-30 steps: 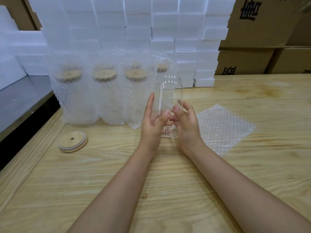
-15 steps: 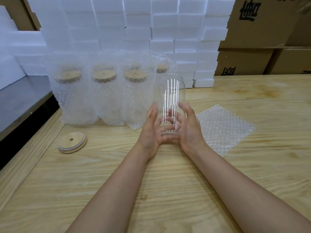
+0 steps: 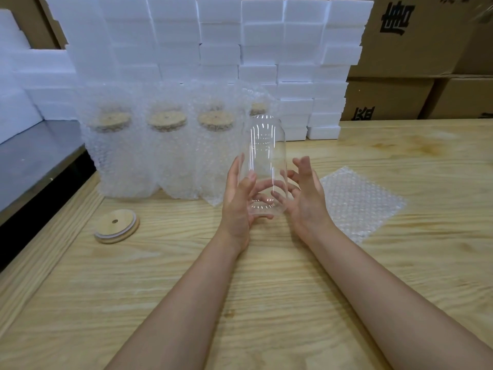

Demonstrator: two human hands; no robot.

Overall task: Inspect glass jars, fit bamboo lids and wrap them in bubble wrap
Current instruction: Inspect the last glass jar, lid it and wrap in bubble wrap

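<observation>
Checker: Grip, both hands, entry one?

Packer: Left hand (image 3: pixel 238 201): thumb laid across the near wall of the glass jar (image 3: pixel 266 153), fingers curled round the far side and under the base. Right hand (image 3: pixel 306 201): lower fingers curved behind the jar's lower wall, seen through the glass; upper fingers raised, just off it. Jar held between the two palms.

Checker: Jar, position?

Packer: Upright, mouth uppermost, over the wooden table (image 3: pixel 240 289), in front of the wrapped row. Whether the base touches the tabletop: cannot tell.

Checker: Other task stock?

Packer: One bamboo lid (image 3: pixel 116 227), flat on the table, well to the left of the hands, small hole at centre, pale ring round its edge. One bubble wrap sheet (image 3: pixel 358 202), flat on the table, just right of the right hand. Wrapped jars (image 3: pixel 166 150): three standing in a front row, bamboo tops showing through the wrap; a fourth top shows behind, at the right end.

Checker: Surroundings?

Packer: White foam blocks (image 3: pixel 218 36), stacked as a wall along the table's far side. Cardboard boxes (image 3: pixel 416 49), stacked far right, black print on the sides. Grey surface (image 3: pixel 32 156), left of the table.
</observation>
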